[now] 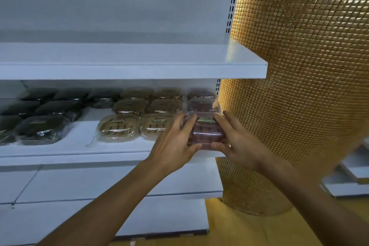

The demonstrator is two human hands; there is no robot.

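Both hands are gripping one reddish cookie pack (205, 132) at the near right end of the white shelf (79, 152): the left hand (175, 144) is curling round its left side and the right hand (237, 142) round its right. Tan cookie packs (119, 128) are sitting just left, dark packs (40, 128) further left, and a gold mosaic column (299, 66) is standing right beside it.

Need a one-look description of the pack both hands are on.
Find the gold mosaic column on the right; the stocked white shelf ends against it. At that end, frontmost, is a reddish-brown wrapped pack with a green label, held between left hand and right hand. Its left neighbours are tan packs, then dark packs.
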